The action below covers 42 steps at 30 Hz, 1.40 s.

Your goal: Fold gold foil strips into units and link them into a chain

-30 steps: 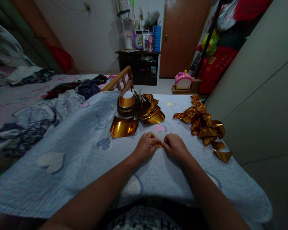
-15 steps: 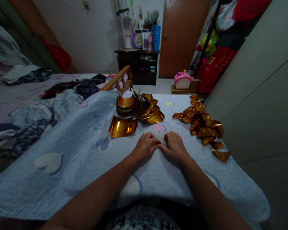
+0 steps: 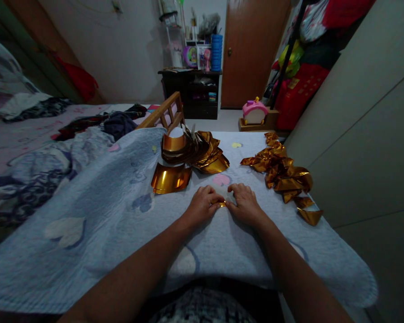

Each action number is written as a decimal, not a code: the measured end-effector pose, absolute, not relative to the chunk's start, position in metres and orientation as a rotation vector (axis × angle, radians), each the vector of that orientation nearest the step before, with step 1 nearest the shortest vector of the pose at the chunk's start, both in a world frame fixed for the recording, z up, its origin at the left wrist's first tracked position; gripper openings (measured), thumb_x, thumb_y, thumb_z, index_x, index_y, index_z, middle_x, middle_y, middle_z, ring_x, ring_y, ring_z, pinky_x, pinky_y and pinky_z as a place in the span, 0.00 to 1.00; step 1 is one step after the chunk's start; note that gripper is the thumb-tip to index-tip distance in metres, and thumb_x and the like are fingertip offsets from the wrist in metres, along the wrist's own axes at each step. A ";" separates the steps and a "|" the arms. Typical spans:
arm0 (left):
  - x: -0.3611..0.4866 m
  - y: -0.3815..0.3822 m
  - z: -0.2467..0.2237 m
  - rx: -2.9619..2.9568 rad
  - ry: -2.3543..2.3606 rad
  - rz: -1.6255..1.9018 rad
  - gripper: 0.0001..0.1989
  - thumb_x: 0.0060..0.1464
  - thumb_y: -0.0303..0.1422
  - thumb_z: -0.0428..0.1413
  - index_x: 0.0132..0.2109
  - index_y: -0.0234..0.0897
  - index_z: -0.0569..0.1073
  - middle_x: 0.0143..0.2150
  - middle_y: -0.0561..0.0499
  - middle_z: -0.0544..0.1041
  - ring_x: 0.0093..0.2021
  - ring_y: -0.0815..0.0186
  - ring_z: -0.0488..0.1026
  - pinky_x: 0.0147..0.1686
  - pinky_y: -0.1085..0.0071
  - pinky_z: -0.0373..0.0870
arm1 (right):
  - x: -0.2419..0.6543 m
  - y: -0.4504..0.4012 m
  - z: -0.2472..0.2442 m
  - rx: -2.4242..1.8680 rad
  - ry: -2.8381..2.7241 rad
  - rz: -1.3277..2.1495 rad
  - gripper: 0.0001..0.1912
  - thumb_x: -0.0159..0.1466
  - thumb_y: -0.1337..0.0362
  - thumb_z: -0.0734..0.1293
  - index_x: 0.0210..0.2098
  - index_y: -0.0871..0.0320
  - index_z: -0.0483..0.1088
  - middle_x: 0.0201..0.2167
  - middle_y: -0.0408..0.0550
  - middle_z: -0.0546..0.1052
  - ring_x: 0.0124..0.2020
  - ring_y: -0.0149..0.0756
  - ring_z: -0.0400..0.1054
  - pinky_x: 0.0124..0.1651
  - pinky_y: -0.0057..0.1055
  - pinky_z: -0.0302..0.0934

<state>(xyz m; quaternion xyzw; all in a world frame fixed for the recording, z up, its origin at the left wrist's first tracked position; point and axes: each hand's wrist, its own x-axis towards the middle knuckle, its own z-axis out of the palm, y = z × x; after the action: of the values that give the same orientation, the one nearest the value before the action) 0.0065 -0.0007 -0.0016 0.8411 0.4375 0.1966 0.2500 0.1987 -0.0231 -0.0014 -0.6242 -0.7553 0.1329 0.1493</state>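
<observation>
My left hand (image 3: 205, 201) and my right hand (image 3: 245, 202) rest close together on the blue bedspread (image 3: 134, 242). Between them lies a sheet of gold foil paper (image 3: 223, 204), its pale back turned up and a narrow gold strip showing along the near edge. The fingers of both hands are bent and press on the sheet from either side; they cover much of it. Beyond my left hand is a fanned stack of gold foil sheets (image 3: 210, 154), with a few loose gold sheets (image 3: 171, 178) in front. Folded gold foil pieces (image 3: 291, 181) lie heaped to the right.
A wooden bed rail (image 3: 166, 112) stands behind the stack. Rumpled clothes and bedding (image 3: 74, 150) cover the left side. A tall pale cabinet (image 3: 366, 134) borders the right. Past the far edge are a pink toy (image 3: 255, 112) and a dark shelf unit (image 3: 191, 94).
A gold strip now shows at the near edge of the sheet between my fingers, and my thumbs have parted slightly. The whole view has shifted a little.
</observation>
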 end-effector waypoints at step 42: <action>0.007 0.011 -0.005 2.187 1.343 0.773 0.54 0.42 0.35 0.69 0.71 0.41 0.50 0.59 0.40 0.68 0.59 0.48 0.64 0.61 0.51 0.59 | 0.201 -0.017 -0.009 -1.720 -2.182 0.234 0.20 0.62 0.54 0.70 0.49 0.57 0.70 0.49 0.55 0.70 0.49 0.48 0.61 0.48 0.39 0.54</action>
<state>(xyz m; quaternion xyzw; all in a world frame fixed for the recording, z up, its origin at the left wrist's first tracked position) 0.0070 0.0108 -0.0052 0.7944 0.4878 0.2806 0.2285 0.2009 -0.0167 -0.0095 -0.6072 -0.7704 0.0825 0.1758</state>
